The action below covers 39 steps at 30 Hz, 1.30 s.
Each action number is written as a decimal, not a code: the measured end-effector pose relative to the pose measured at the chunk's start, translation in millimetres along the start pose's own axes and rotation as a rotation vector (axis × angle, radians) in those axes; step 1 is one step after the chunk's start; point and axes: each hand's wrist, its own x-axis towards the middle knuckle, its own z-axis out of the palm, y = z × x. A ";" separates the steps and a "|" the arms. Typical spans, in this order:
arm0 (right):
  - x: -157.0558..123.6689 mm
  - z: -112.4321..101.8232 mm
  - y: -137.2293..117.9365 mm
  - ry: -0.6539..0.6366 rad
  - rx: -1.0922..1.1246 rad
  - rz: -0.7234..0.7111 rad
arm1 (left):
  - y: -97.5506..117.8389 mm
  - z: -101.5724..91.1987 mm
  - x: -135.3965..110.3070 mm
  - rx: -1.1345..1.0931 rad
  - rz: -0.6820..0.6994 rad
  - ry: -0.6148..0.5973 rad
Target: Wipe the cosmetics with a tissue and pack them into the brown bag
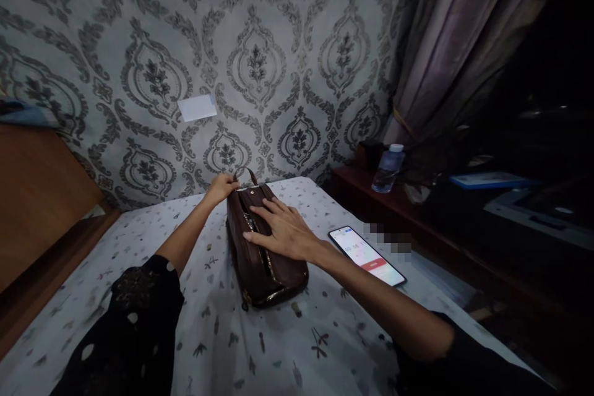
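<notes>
A dark brown leather bag (240,247) lies on the bed, its zipped face up. The gold-toothed zipper down its middle is parted, leaving a narrow gap; what is inside is too dark to tell. At the far end a short strap handle (250,172) stands up in a loop. My left hand (221,188) grips the bag's far left corner beside the handle's base, fingers closed. Across the bag's right half rests my right hand (285,232), palm down with the fingers spread, the thumb and fingertips reaching over the zipper opening.
A phone (367,257) with a lit screen lies right of the bag on the patterned bedsheet (208,346). On a dark red ledge (343,180) stands a clear bottle (388,167) with a white cap. A wooden headboard (41,198) rises at left; a papered wall is behind.
</notes>
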 end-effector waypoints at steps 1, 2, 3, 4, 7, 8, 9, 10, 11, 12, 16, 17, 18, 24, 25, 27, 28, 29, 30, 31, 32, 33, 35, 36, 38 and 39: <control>-2.1 1.5 -1.3 0.016 -0.007 -0.001 | -0.1 1.0 -0.7 0.016 -0.006 0.023; -3.6 2.9 -2.3 0.030 -0.014 -0.001 | 0.1 2.3 -1.1 0.027 -0.013 0.043; -4.5 4.1 -3.1 0.042 -0.021 -0.002 | 0.5 3.9 -1.4 0.033 -0.021 0.059; -4.8 5.0 -3.5 0.051 -0.028 -0.003 | 0.9 5.6 -1.7 0.033 -0.030 0.074; -4.1 6.9 -3.5 0.071 -0.043 -0.010 | 1.3 11.8 -2.0 0.003 -0.065 0.103; -3.6 7.4 -3.2 0.078 -0.046 -0.013 | 1.1 13.8 -2.2 -0.017 -0.075 0.107; -3.1 7.8 -2.9 0.083 -0.049 -0.016 | 1.0 15.5 -2.6 -0.040 -0.083 0.109; -2.7 8.3 -2.6 0.087 -0.051 -0.019 | 1.0 17.0 -3.3 -0.064 -0.088 0.109; -2.4 8.7 -2.3 0.091 -0.052 -0.021 | 1.1 18.0 -4.4 -0.087 -0.089 0.107; -2.3 9.0 -2.1 0.095 -0.053 -0.022 | 1.4 18.5 -5.9 -0.109 -0.086 0.106; -2.8 10.0 -1.8 0.102 -0.057 -0.021 | 3.7 16.7 -16.1 -0.182 -0.045 0.111; -3.0 10.3 -2.0 0.104 -0.058 -0.020 | 4.3 15.9 -19.2 -0.195 -0.032 0.116; -3.2 10.6 -2.2 0.107 -0.060 -0.019 | 4.7 15.3 -22.2 -0.203 -0.020 0.123; -3.9 11.4 -3.4 0.098 -0.076 -0.019 | 8.0 16.2 -34.8 -0.227 0.006 0.166; -4.3 11.1 -3.4 0.100 -0.078 -0.021 | 9.2 16.4 -36.4 -0.230 0.002 0.169; -5.1 10.8 -3.3 0.107 -0.080 -0.025 | 12.5 16.2 -40.2 -0.231 0.000 0.172; -5.2 11.0 -3.4 0.110 -0.079 -0.026 | 14.6 15.8 -42.3 -0.229 0.005 0.171; -5.0 11.5 -3.6 0.114 -0.077 -0.027 | 17.2 15.2 -44.6 -0.225 0.012 0.167; -4.3 12.3 -4.0 0.118 -0.073 -0.027 | 20.3 14.5 -47.2 -0.220 0.023 0.161; -3.3 13.3 -4.3 0.122 -0.067 -0.027 | 24.2 13.6 -50.3 -0.213 0.035 0.153; -2.2 14.1 -4.5 0.127 -0.059 -0.029 | 28.9 12.4 -54.2 -0.206 0.049 0.144; -1.5 14.4 -4.5 0.133 -0.048 -0.033 | 34.5 10.6 -59.3 -0.199 0.064 0.136; -3.9 12.3 -2.7 0.151 -0.005 -0.052 | 47.7 4.0 -75.1 -0.192 0.094 0.128; -8.1 9.2 -0.7 0.179 0.043 -0.072 | 54.6 -1.5 -86.5 -0.195 0.106 0.129; -23.5 -0.7 5.9 0.306 0.190 -0.139 | 66.0 -17.3 -115.8 -0.223 0.149 0.156; -33.7 -6.9 10.2 0.397 0.269 -0.180 | 69.4 -27.0 -132.8 -0.263 0.233 0.213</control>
